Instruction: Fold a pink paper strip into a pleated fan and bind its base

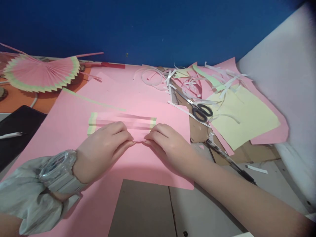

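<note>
Between my hands lies a pink paper strip (138, 123), pleated accordion-style, with yellow-green bands at both ends. My left hand (105, 143) pinches its near folded edge left of the middle, thumb below and fingers on top. A little to the right, my right hand (169, 144) pinches the same edge the same way. A short stretch of the fold shows between the fingertips. Under it all are large pink paper sheets (158, 168). My left wrist wears a clear watch (60, 168) and a grey-green fabric band (37, 194).
A finished-looking pleated paper fan (45, 72) rests at the far left on an orange surface. Black-handled scissors (201, 111), paper scraps (192, 84) and a yellow sheet (249, 115) lie to the right. A pen (229, 159) is beside my right forearm; a dark tablet-like slab (19, 130) lies left.
</note>
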The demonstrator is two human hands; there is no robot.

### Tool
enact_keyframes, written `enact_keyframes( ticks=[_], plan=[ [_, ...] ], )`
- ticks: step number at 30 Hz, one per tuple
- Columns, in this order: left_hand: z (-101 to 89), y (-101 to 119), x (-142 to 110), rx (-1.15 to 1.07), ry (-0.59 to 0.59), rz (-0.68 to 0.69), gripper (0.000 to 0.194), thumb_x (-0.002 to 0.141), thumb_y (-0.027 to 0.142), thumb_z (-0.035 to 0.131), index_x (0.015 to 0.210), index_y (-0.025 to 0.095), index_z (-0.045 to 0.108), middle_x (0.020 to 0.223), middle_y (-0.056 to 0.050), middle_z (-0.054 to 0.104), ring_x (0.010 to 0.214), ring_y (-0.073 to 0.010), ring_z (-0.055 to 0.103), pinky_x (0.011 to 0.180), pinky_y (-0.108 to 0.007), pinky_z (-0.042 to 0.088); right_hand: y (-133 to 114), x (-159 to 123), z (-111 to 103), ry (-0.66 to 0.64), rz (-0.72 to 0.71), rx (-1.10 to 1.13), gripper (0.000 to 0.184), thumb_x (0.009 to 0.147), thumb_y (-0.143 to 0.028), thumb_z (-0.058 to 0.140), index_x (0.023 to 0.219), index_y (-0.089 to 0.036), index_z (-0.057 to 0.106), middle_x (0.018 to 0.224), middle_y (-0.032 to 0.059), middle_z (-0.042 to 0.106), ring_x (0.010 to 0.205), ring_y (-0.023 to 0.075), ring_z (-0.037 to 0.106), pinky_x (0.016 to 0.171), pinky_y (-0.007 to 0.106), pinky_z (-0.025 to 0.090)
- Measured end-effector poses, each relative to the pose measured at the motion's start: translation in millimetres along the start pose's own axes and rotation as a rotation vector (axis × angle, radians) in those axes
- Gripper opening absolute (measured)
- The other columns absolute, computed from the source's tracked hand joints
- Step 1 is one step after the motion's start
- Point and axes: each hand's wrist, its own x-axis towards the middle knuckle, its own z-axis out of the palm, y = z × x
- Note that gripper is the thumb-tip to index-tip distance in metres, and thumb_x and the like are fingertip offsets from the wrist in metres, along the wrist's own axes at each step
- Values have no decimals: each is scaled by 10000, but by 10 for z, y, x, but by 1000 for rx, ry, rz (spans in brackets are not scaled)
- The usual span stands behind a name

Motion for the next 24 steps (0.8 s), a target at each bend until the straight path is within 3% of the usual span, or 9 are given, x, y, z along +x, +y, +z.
enact_keyframes(
  ticks=[5, 11, 17, 24],
  plan=[
    [-1, -6, -20, 67, 15, 36, 176, 890, 248, 460, 843, 165, 608, 775, -25, 527, 722, -166, 494, 663, -324, 412, -1, -15, -62, -32, 52, 41, 265, 870, -351, 516, 965, -123, 612, 891, 78, 579, 846, 186, 514, 762, 342, 432],
    [-7, -28, -81, 329, 92, 159, 110, 845, 202, 517, 901, 186, 611, 800, -29, 565, 753, -208, 528, 676, -362, 408, -10, -60, -93, -21, 38, -32, 415, 800, -488, 562, 951, -104, 608, 908, 95, 574, 872, 215, 524, 791, 381, 420],
    [2, -29, -71, 356, 95, 174, 103, 839, 189, 521, 893, 189, 609, 793, -30, 571, 728, -203, 526, 654, -352, 404, 15, -57, -57, 3, 23, -54, 250, 886, -335, 485, 930, -120, 605, 853, 86, 584, 818, 193, 529, 730, 356, 431],
    [11, -27, -52, 281, 85, 141, 136, 866, 234, 488, 859, 179, 612, 762, -33, 566, 713, -191, 521, 656, -342, 405, 24, -36, -85, -37, 100, 80, 209, 905, -315, 448, 901, -165, 593, 857, 69, 572, 802, 173, 524, 709, 330, 435]
  ],
)
